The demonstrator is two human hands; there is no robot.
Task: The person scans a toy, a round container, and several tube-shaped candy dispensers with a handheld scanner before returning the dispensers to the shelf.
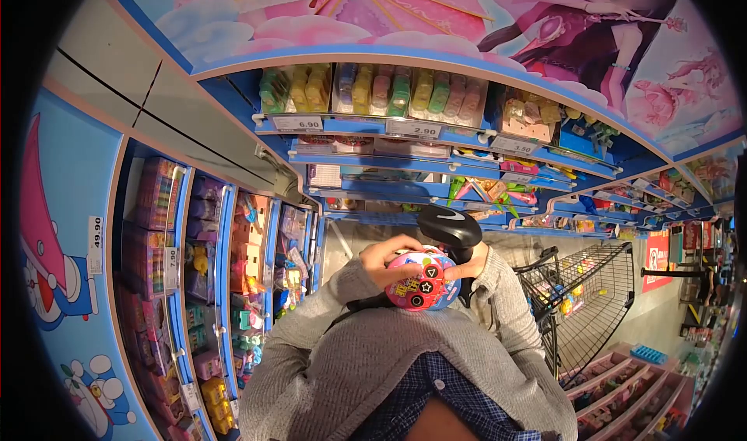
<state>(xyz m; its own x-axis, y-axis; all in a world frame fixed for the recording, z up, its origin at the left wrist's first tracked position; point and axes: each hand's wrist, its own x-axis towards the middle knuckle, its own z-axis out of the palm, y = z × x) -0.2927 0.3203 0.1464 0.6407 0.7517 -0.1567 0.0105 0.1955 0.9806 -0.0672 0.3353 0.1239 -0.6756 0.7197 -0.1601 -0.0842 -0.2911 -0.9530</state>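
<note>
Between both hands, close to the chest, is a round, colourful package in pink, red and blue, with dark round symbols on its front. My left hand grips its left side, with the thumb across the front. My right hand holds the right edge, its thumb pressed on the front. The fingers behind the package are hidden. Just beyond the right hand is a black rounded object with a white mark.
Blue shelves with small boxed goods and price tags stand ahead, and another shelf unit is at the left. A black wire shopping cart holding colourful packages stands at the right. Below it is a pink compartment rack.
</note>
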